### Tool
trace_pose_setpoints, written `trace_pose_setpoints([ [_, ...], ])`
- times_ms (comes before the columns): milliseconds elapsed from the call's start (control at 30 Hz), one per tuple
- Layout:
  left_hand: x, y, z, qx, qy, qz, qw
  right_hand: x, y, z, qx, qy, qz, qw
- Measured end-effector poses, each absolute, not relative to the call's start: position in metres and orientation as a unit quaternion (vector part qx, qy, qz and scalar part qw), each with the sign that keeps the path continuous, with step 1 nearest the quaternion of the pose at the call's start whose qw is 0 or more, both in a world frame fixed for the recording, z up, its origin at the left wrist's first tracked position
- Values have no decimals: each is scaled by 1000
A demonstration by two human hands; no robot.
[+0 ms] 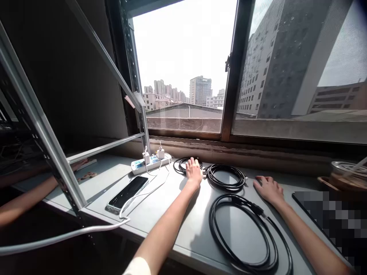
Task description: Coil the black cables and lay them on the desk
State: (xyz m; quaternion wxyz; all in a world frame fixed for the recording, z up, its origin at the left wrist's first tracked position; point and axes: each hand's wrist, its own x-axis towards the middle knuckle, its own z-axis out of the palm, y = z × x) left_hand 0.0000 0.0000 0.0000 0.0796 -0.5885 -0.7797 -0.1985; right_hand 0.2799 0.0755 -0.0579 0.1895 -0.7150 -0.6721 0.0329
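My left hand (194, 172) is over a small coil of black cable (180, 165) near the window sill, its fingers close together and bent down onto the coil. The palm hides part of this coil. Beside it, to the right, lies a second black cable coil (226, 187). Nearer to me is a larger, looser black cable loop (212, 225) with a connector (255, 208) on it. My right hand (268, 188) rests palm down on the grey tabletop (183, 225), right of the second coil, with fingers spread and nothing in them.
A white power strip (153, 164) with two plugged chargers stands at the back left. A phone (127, 193) lies before it, with white cables alongside. Metal shelf posts (43, 118) rise at left, another person's arm (28, 200) beyond. A drink cup (345, 173) stands at right.
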Motion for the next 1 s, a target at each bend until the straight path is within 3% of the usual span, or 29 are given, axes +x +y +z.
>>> trace_pose_setpoints([
  [400, -15, 6, -23, -590, -781, -202, 44, 279, 72, -56, -705, -685, 44, 179],
  [667, 39, -52, 39, -696, -647, -305, 60, 277, 63, -49, -687, -695, 47, 207],
  [833, 85, -132, 10, -867, -453, -204, -38, 276, 61, -43, -677, -701, 42, 220],
  [1000, 97, -153, -28, -905, -415, -91, 22, 283, 52, -30, -670, -693, 71, 258],
])
